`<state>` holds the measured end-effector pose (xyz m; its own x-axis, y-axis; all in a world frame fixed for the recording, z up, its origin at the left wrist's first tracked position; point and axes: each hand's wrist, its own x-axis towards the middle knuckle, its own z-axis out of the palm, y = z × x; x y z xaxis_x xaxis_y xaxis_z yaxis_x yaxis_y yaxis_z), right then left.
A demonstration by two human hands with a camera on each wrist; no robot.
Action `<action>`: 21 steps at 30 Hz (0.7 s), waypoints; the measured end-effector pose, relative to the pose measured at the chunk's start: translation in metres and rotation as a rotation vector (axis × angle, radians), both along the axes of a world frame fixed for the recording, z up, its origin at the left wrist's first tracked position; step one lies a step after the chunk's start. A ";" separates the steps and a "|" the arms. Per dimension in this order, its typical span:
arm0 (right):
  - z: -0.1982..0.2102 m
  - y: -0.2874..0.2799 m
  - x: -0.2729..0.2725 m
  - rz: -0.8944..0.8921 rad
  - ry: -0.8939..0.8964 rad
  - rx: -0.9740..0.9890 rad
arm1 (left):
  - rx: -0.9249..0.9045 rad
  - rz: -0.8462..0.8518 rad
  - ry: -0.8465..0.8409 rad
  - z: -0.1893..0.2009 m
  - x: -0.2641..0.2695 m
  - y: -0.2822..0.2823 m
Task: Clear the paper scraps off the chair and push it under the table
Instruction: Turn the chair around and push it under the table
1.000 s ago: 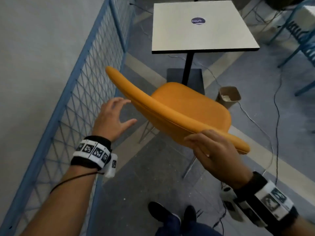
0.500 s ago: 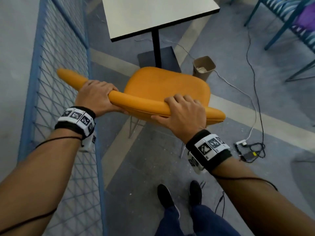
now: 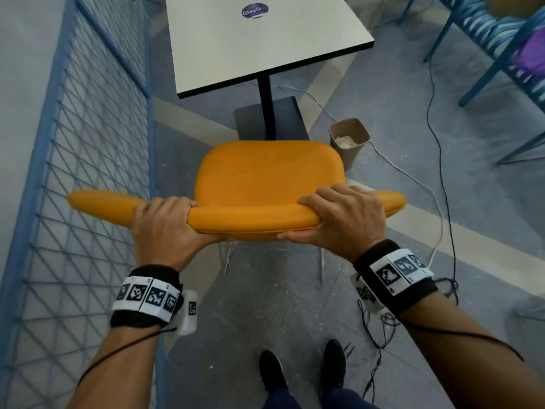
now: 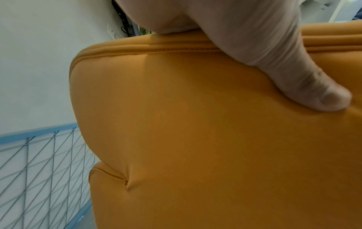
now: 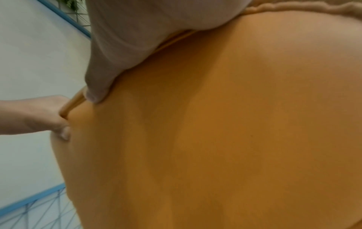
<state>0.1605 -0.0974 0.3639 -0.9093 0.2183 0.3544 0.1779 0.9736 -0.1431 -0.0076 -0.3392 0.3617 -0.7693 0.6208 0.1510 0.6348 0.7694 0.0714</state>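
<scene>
The orange upholstered chair (image 3: pixel 268 175) stands upright in front of the white square table (image 3: pixel 253 42), its seat bare of scraps. My left hand (image 3: pixel 165 222) grips the top of the backrest on the left, fingers over the front and thumb behind. My right hand (image 3: pixel 342 216) grips the same edge on the right. In the left wrist view my thumb presses the orange back panel (image 4: pixel 195 131). The right wrist view shows the orange chair back (image 5: pixel 215 124) with my right thumb on it, and my left hand (image 5: pixel 45 117) farther along the edge.
A brown bin (image 3: pixel 349 140) holding paper scraps stands right of the table's black pedestal base (image 3: pixel 271 118). A blue wire-mesh fence (image 3: pixel 76 172) runs along the left. Cables (image 3: pixel 436 143) trail over the floor at right. Blue chairs (image 3: pixel 501 39) stand at far right. My shoes (image 3: pixel 300 370) are below.
My left hand, open and reaching a second ago, has taken hold of the backrest. The chair has turned square to the table, and the view has swung to face it.
</scene>
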 end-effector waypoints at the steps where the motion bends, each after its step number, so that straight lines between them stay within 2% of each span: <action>1: 0.000 0.015 -0.008 0.023 0.007 0.004 | 0.002 0.014 0.000 0.001 -0.003 0.010; 8: 0.000 0.111 -0.075 0.090 0.028 0.023 | 0.002 0.054 0.042 0.000 -0.047 0.092; 21: -0.007 0.241 -0.214 0.096 0.043 0.058 | 0.075 0.020 0.105 -0.008 -0.184 0.214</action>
